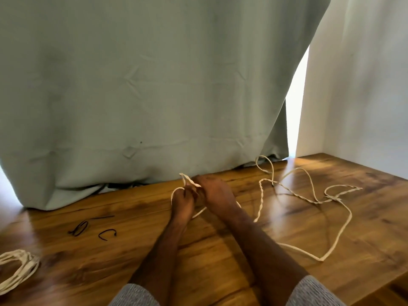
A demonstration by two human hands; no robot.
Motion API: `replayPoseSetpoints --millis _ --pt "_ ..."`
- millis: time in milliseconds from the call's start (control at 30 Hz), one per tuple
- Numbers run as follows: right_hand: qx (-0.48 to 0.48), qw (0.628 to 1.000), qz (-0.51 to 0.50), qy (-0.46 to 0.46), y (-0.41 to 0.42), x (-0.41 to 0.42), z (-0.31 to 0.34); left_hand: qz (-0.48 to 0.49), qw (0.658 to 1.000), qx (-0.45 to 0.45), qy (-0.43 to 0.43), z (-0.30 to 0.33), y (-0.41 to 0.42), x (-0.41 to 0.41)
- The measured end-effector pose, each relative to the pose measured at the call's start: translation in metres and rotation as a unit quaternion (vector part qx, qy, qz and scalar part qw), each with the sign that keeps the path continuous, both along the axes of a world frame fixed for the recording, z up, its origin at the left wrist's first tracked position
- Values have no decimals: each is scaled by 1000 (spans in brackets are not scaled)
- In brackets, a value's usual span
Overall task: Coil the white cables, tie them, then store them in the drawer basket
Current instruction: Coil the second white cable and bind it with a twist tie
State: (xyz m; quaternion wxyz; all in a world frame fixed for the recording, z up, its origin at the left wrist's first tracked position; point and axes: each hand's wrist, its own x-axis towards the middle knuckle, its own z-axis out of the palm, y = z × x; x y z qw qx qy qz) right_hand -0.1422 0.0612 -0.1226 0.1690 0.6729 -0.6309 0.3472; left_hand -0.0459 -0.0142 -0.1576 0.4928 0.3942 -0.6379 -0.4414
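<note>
A long white cable (pixel 341 225) lies in loose, partly twisted loops over the right half of the wooden table (pixel 220 250). Its near end runs up into both hands. My left hand (pixel 182 204) grips a small loop of that cable, fingers curled round it. My right hand (pixel 215 192) pinches the cable just beside the left hand, and a short bend sticks up above the fingers. A second white cable, coiled into a bundle (pixel 16 269), rests at the table's left edge. No drawer basket is in view.
Three black twist ties lie left of my hands: a looped one (pixel 79 229), a curved one (pixel 107 234) and a straight one (pixel 103 217). A grey-green curtain (pixel 143 96) hangs down to the table's far edge. A white wall stands at the right.
</note>
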Motion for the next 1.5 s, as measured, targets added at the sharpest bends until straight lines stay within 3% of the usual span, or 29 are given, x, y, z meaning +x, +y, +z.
replayPoseSetpoints --millis 133,200,300,400,500,567,667,733,833,900,1100,1233,1333,1433,1500 --pt "-82 992 35 95 -6 -11 22 -44 998 33 39 10 0 6" --pt "-135 983 58 112 -10 -18 38 -78 996 48 18 18 5 10" --pt "-192 973 14 127 -18 -26 47 -199 974 103 32 23 7 17" --pt "-171 976 -100 92 -27 -31 37 -402 883 225 87 26 2 25" --pt "-68 980 -157 102 -37 -38 27 -573 769 268 89 28 4 24" --pt "-2 980 -160 119 -37 -36 24 -644 705 258 144 33 7 20" --pt "58 976 -149 151 -31 -28 23 -671 649 248 260 45 3 19" --pt "81 973 -138 166 -28 -22 24 -633 656 236 337 52 -1 23" --pt "124 972 -113 167 -28 -16 23 -496 730 197 427 63 -6 34" --pt "144 966 -117 178 -28 -14 22 -428 744 177 481 72 -10 42" --pt "95 969 -45 222 -27 -16 27 -319 735 183 570 91 -27 69" --pt "38 988 57 142 -23 -18 29 -248 765 174 569 83 -37 73" --pt "19 987 99 125 -21 -19 28 -220 766 182 577 75 -40 70" --pt "20 985 80 153 -22 -18 25 -225 753 185 591 75 -39 67" --pt "41 985 57 159 -24 -18 22 -250 722 188 617 77 -42 71"
